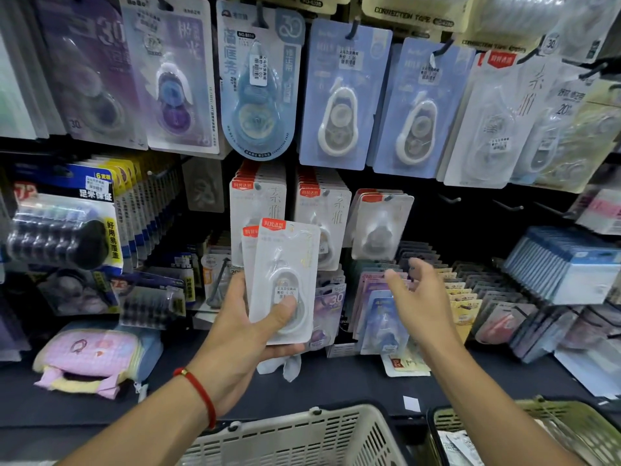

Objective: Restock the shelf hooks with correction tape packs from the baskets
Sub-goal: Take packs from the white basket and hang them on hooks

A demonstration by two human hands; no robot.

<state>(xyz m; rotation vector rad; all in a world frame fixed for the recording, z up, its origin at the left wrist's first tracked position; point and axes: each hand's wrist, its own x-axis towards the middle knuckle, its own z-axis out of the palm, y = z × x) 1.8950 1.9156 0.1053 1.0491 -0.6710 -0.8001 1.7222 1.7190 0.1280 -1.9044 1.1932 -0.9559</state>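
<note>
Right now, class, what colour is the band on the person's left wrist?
Red, a thin cord wristband on the left hand, seen in the head view.

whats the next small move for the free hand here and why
Probably the right hand, open and empty, should take the front pack from the left hand's grip and lift it toward the third hook, which holds fewer matching packs than the two fuller hooks left of it.

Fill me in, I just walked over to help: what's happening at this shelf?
A person is restocking hanging correction tape. The left hand grips a small stack of white packs, thumb across the front one. The right hand is open and empty, reaching toward the hooks of matching packs. Two baskets sit below.
</note>
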